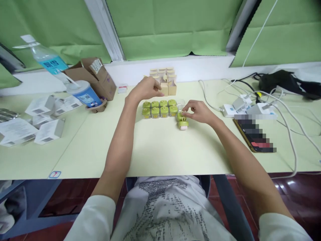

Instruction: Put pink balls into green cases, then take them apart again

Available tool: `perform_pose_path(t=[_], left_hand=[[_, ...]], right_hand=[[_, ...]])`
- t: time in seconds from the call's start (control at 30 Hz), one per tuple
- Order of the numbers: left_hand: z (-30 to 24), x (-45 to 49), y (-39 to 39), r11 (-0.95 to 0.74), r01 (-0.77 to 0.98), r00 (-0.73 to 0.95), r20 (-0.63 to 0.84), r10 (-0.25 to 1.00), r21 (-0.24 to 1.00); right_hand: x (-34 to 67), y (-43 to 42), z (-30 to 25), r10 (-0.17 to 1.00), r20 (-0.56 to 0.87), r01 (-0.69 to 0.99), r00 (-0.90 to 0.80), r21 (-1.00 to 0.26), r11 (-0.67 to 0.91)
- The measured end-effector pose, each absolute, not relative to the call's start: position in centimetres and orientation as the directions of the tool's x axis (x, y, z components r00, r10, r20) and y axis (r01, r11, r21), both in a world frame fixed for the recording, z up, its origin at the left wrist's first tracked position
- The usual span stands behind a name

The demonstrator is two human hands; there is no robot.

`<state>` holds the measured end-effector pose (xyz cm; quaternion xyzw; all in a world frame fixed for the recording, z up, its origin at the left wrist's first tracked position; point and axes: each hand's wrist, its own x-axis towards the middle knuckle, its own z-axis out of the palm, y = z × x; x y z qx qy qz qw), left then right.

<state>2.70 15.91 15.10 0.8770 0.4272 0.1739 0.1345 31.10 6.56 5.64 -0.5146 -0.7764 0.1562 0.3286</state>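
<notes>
My left hand [147,88] hovers just in front of the small open cardboard boxes [172,87]. Its fingers are curled, the thumb stands apart from them, and nothing shows in between. Below it, several small clear containers with green lids [164,111] stand in two rows. At the right end of the rows, my right hand [198,112] pinches a green-lidded container [180,116] between thumb and fingertips, partly covering it. Nearer to me sits another green-lidded piece [183,125] with a pale pink front. Behind the right fingertips is a clear container [180,104] without a visible green lid.
White boxes [50,130], a blue tub [86,95], a tilted bottle [50,62] and a brown carton [96,78] occupy the left. On the right lie a phone [253,135], white power strips [259,110], looping cables and a black bag [286,83].
</notes>
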Motion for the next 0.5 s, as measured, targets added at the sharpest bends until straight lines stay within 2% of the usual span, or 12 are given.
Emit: perform_pose_path(t=[0.1, 0.17, 0.27, 0.33, 0.4, 0.5], left_hand=[[16.0, -0.2, 15.6, -0.553, 0.749, 0.509, 0.216, 0.833, 0.365], [16.2, -1.8, 15.6, -0.512, 0.763, 0.479, 0.186, 0.858, 0.394], [16.1, -3.7, 16.3, -0.449, 0.784, 0.431, 0.145, 0.891, 0.428], [15.6, -4.7, 17.1, -0.388, 0.801, 0.418, 0.038, 0.908, 0.455], [15.0, -5.6, 17.7, -0.312, 0.816, 0.422, -0.134, 0.897, 0.486], [13.9, -6.2, 18.1, -0.234, 0.833, 0.428, -0.316, 0.847, 0.502]], right_hand=[[30.6, 6.4, 5.2, 0.902, 0.299, 0.716, -0.312, -0.55, 0.43], [30.5, 6.2, 5.0, 0.893, 0.328, 0.693, -0.308, -0.566, 0.447], [31.0, 6.6, 5.4, 0.894, 0.401, 0.565, -0.199, -0.699, 0.439], [31.7, 7.7, 6.1, 0.905, 0.414, 0.433, -0.1, -0.801, 0.414], [32.5, 9.6, 6.6, 0.906, 0.422, 0.351, -0.034, -0.844, 0.406], [33.1, 13.0, 6.6, 0.897, 0.44, 0.382, -0.04, -0.823, 0.421]])
